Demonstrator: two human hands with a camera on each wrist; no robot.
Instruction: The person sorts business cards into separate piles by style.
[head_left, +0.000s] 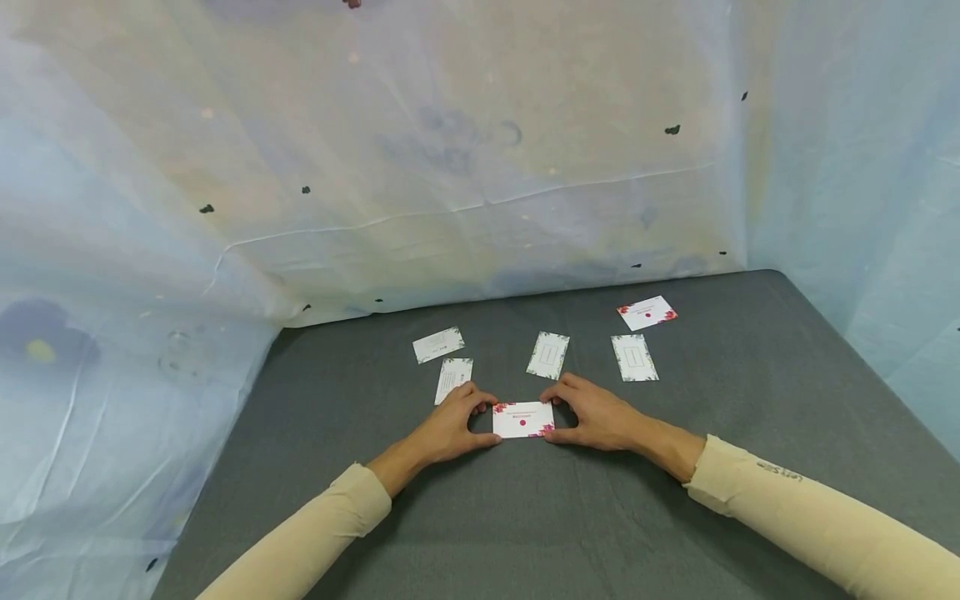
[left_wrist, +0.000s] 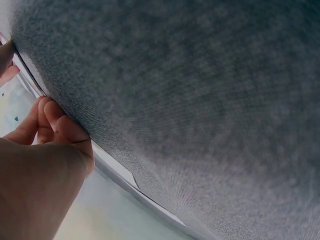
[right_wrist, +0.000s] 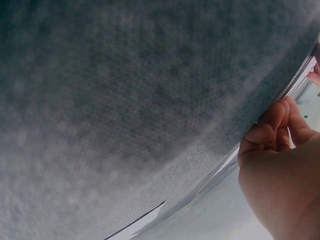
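Note:
A white card (head_left: 522, 420) with red floral corners, small print and a red dot lies lengthwise between both hands. At its left short edge, my left hand (head_left: 452, 423) grips the corners between thumb and curled fingers. My right hand (head_left: 600, 418) holds the opposite edge the same way. In the left wrist view the card (left_wrist: 29, 75) shows nearly edge-on beyond the left hand (left_wrist: 47, 155). From the right wrist view, the right hand (right_wrist: 280, 155) has its fingertips at the card's edge. Behind the left fingers, a leafy-bordered card (head_left: 452, 375) is partly hidden.
Further back on the dark grey table (head_left: 525, 533) lie a tilted card (head_left: 438, 345), an upright leafy card (head_left: 548, 355), another leafy card (head_left: 634, 358) and a red-flowered card (head_left: 647, 313). A patterned cloth (head_left: 465, 233) hangs behind the table and at both sides.

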